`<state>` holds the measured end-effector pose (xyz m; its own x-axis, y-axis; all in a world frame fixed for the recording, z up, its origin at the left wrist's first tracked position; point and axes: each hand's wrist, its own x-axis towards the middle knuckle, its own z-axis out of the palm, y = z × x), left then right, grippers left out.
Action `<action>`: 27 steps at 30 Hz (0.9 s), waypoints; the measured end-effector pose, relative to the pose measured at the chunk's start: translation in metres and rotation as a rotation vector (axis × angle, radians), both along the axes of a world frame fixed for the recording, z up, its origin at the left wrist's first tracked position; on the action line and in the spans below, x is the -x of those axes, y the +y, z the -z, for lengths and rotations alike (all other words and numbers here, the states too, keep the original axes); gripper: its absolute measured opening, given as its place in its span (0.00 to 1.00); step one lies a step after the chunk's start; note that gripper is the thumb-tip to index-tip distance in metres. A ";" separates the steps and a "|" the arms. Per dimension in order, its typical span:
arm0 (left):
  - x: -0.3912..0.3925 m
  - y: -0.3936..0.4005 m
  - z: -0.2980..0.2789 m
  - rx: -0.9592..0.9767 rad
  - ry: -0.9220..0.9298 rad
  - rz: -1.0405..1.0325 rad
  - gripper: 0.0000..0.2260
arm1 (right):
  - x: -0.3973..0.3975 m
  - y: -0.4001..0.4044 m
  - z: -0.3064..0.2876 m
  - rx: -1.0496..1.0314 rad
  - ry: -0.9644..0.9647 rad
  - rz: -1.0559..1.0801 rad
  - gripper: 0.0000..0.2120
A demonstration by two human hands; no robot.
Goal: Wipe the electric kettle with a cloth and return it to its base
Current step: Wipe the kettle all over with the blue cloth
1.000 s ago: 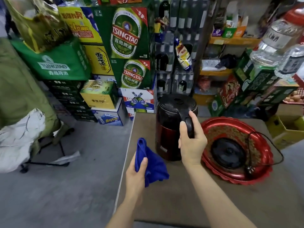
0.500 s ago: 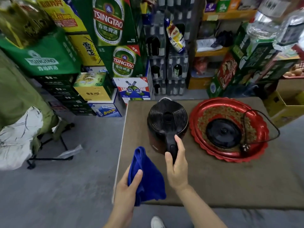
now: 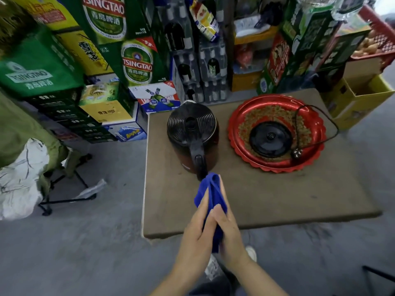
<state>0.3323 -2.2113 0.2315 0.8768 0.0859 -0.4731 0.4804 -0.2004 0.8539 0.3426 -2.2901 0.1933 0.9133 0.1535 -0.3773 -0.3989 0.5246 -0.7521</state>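
A dark red electric kettle (image 3: 193,135) with a black ribbed lid stands upright on the brown table (image 3: 277,193), handle toward me. Its round black base (image 3: 270,138) lies in a red decorated tray (image 3: 276,165) to the kettle's right, with a black cord and plug beside it. A blue cloth (image 3: 211,195) is pressed between my left hand (image 3: 197,229) and my right hand (image 3: 229,231), just in front of the kettle's handle. The cloth's top tip almost touches the handle. Neither hand is on the kettle.
Stacked green and yellow beer cartons (image 3: 136,60) and bottle packs stand behind the table. A yellow open box (image 3: 361,99) sits at the right. A folding stool (image 3: 64,184) with a white bag stands on the grey floor at the left.
My right hand has let go of the kettle's handle and joined my left hand on the blue cloth. The kettle stays on the table; the camera view has tilted further down.
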 end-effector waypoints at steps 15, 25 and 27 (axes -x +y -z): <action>-0.184 0.006 -0.013 -1.113 -0.184 0.053 0.39 | -0.053 -0.076 0.016 -0.367 0.503 0.316 0.21; -0.204 0.013 0.007 -1.020 -0.069 0.136 0.48 | -0.179 0.016 0.072 0.336 -0.133 0.233 0.16; -0.202 0.016 0.005 -1.034 -0.094 0.189 0.51 | -0.173 0.029 0.108 0.293 0.012 0.298 0.14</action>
